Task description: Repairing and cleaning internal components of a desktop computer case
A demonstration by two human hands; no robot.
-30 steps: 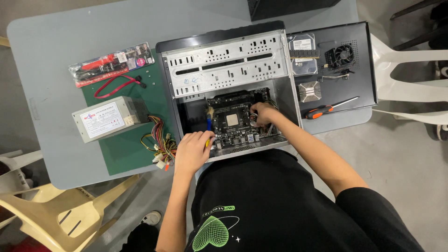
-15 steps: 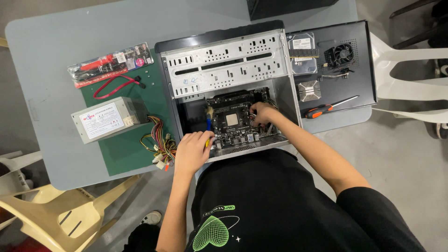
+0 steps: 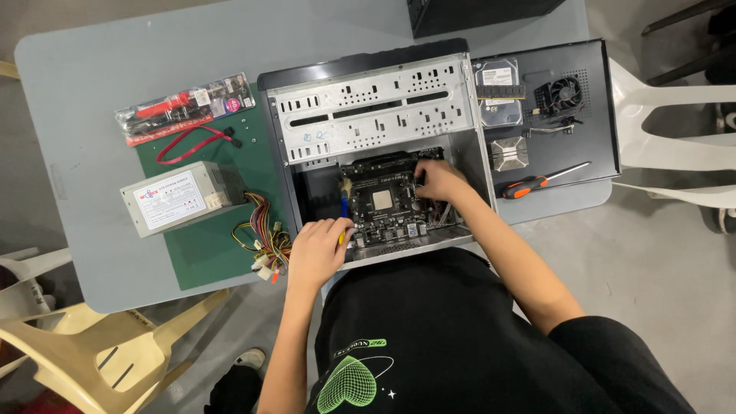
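The motherboard [image 3: 387,203] lies flat in the lower half of an open desktop computer case [image 3: 376,115], which rests on its side on the grey desk [image 3: 100,84] directly in front of the person. Judging by how the hands sit, the step in hand is work on the board inside the case, seating or fastening it, and the next move seems to call for a steady tool tip placed squarely on its target while the other hand keeps the board from shifting. The left hand [image 3: 318,249] is at the board's near-left corner with its fingers [image 3: 337,228] curled closed around a small tool with a blue and yellow handle [image 3: 343,218], its shaft pointing up along the board's left edge; what the tip meets I cannot tell. The right hand [image 3: 437,180] rests on the board's upper-right part, its fingers [image 3: 420,170] bent and pressed down close together, touching the board; whether they pinch something small is hidden. To the left, on a green mat [image 3: 215,253], stand a power supply [image 3: 172,198] with its bundle of coloured cables [image 3: 264,238] and a red data cable [image 3: 192,146]. To the right, on the black side panel [image 3: 598,100], lie an orange-handled screwdriver [image 3: 540,180], a hard drive [image 3: 498,92], a heatsink [image 3: 508,153] and a cooling fan [image 3: 566,92].
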